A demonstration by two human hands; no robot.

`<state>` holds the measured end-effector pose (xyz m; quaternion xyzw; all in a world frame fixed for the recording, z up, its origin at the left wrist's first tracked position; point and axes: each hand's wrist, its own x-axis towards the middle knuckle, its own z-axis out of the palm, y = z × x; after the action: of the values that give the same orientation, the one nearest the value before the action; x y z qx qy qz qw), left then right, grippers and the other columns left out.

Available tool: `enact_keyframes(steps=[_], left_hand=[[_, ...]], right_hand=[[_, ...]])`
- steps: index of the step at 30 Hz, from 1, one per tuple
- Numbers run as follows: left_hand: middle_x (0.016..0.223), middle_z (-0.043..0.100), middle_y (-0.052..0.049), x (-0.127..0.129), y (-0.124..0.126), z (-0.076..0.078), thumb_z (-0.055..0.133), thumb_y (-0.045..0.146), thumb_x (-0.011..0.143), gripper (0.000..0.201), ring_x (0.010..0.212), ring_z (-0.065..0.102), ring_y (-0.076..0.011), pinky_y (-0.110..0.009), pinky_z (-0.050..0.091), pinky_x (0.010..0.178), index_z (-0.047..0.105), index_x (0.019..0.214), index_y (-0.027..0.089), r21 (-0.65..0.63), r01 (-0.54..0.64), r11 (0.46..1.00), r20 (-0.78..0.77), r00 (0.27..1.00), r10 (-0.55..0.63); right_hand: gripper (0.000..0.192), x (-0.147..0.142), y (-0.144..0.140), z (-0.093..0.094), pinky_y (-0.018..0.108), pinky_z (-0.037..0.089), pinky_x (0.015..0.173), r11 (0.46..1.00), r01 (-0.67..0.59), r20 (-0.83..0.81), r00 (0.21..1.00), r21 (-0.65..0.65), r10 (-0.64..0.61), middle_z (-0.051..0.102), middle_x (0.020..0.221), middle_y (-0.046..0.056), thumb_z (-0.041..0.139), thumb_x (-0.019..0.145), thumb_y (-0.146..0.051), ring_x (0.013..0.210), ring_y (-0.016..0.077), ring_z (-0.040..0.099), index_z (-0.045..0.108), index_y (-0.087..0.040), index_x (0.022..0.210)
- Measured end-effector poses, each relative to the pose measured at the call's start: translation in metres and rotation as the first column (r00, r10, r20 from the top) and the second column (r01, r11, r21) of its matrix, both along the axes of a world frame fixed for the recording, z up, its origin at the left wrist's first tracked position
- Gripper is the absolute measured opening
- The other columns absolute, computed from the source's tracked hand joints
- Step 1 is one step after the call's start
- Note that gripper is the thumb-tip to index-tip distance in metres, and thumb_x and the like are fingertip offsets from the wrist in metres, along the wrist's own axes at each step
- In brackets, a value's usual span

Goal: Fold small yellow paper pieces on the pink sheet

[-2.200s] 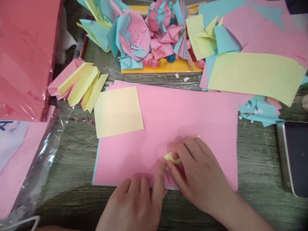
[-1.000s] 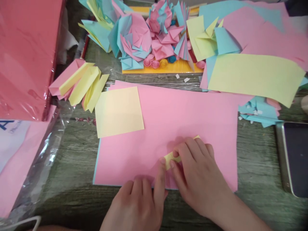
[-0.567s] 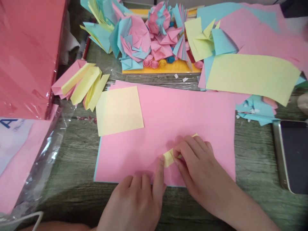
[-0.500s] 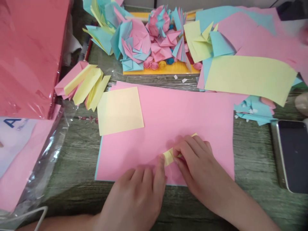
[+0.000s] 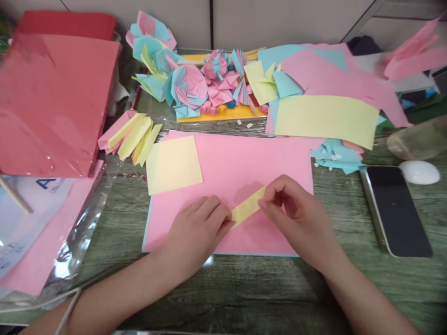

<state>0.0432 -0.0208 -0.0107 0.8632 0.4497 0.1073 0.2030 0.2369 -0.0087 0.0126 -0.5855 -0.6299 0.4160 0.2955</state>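
Observation:
A narrow folded yellow paper strip (image 5: 246,208) lies slanted over a large pink sheet (image 5: 230,163) on the wooden table. My left hand (image 5: 195,232) pinches the strip's lower left end. My right hand (image 5: 296,218) pinches its upper right end between thumb and fingertips. A loose yellow square (image 5: 173,164) rests on the pink sheet's upper left corner, apart from both hands.
Folded yellow and pink pieces (image 5: 130,136) lie left of the square. Paper flowers (image 5: 206,86) sit on a yellow board behind. A long yellow sheet (image 5: 324,120) and pink sheets are at back right. A phone (image 5: 398,209) lies right; a wrapped red paper pack (image 5: 52,102) left.
The camera has tilted up and back, showing more of the table. The hands have drawn apart, and the yellow strip, earlier mostly hidden under the right fingers, now shows stretched between them.

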Motion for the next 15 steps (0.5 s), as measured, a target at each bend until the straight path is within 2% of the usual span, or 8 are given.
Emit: enact_keyframes(steps=[3,6,10,15], left_hand=[[0.089,0.054,-0.003,-0.001,0.001,0.002,0.049,0.02,0.086,0.007,0.084,0.05,-0.0164,-0.03,0.044,0.072,0.054,0.082,0.017,-0.07,-0.033,0.997,0.116,0.992,0.041],[0.096,0.056,-0.003,-0.001,0.002,0.005,0.052,0.019,0.084,0.003,0.088,0.052,-0.0142,-0.028,0.044,0.076,0.055,0.083,0.018,-0.261,-0.077,0.962,0.294,0.943,0.155],[0.086,0.061,-0.002,0.0,0.005,0.009,0.057,0.02,0.081,0.004,0.078,0.056,-0.0124,-0.026,0.046,0.071,0.056,0.078,0.017,-0.588,-0.104,0.802,0.454,0.778,0.435],[0.074,0.06,0.001,0.004,0.007,0.011,0.067,0.016,0.071,0.011,0.071,0.057,-0.0099,-0.022,0.047,0.066,0.056,0.069,0.015,-0.734,-0.071,0.676,0.537,0.55,0.64]], right_hand=[[0.007,0.004,0.002,-0.005,0.027,0.039,0.062,0.997,0.06,0.013,0.998,0.051,-0.061,0.049,0.077,-0.002,0.051,0.08,-0.015,0.069,0.0114,0.046,0.049,-0.022,0.08],[0.008,0.007,0.004,-0.011,0.03,0.042,0.067,0.986,0.121,-0.007,0.993,0.114,-0.121,0.051,0.083,0.0,0.051,0.081,-0.021,0.075,0.0137,0.049,0.049,-0.023,0.088],[0.019,0.005,0.002,-0.015,0.032,0.045,0.073,0.977,0.169,-0.103,0.982,0.129,-0.156,0.049,0.091,0.002,0.05,0.083,-0.027,0.084,0.0152,0.051,0.046,-0.024,0.101],[0.039,-0.005,-0.006,-0.014,0.031,0.049,0.072,0.98,0.195,-0.269,0.947,0.039,-0.178,0.047,0.103,0.004,0.057,0.077,-0.026,0.085,0.0138,0.053,0.038,-0.026,0.111]])
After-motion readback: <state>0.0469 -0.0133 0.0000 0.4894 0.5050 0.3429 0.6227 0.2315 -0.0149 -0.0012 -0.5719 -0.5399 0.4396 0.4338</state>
